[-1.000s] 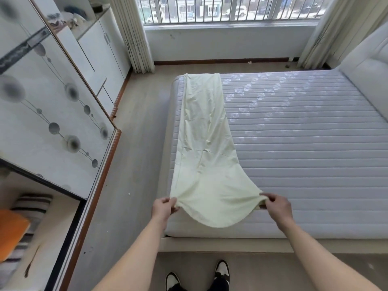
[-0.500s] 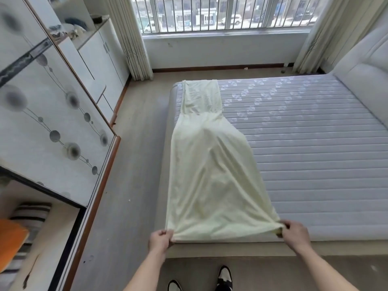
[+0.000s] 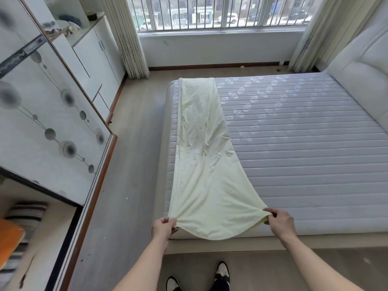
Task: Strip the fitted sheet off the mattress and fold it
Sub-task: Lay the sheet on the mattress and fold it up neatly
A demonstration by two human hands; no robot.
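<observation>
With the pale yellow fitted sheet (image 3: 204,164) already stripped into a long strip along the grey quilted mattress (image 3: 304,143), its 2 near corners are pinched by left hand (image 3: 162,227) and right hand (image 3: 280,224), so a lengthwise fold toward the far end is judged next.

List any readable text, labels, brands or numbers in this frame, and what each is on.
None can be read.
Shop signs across the street, seen through the window bars: too small and blurred to read.
Mattress: a pale woven pattern in its quilted top, no letters.
Fitted sheet, held at its near corners by the left hand and right hand: plain, no label showing.
Wardrobe door: circle and line decoration only.
</observation>
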